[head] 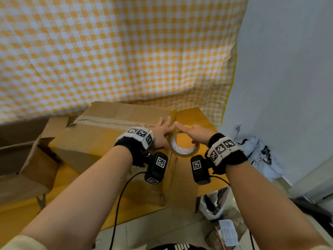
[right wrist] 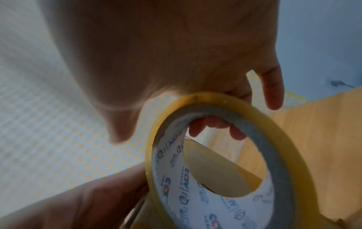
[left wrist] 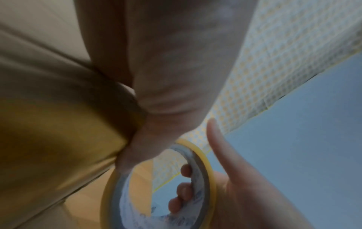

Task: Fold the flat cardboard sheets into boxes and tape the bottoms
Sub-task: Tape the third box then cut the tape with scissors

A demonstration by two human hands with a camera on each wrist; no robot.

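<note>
A brown cardboard box lies on the wooden table with a taped seam along its top. My left hand rests flat on the box top near its right edge, fingers straight. Just right of that edge, my right hand holds a roll of yellowish packing tape. Its fingers curl through the roll's core, and the index finger points towards the box corner. In the left wrist view the roll is close beside the box wall.
A second, open cardboard box stands at the left of the table. A yellow checked cloth hangs behind. Plastic bags and packaging lie on the floor to the right, by a white wall.
</note>
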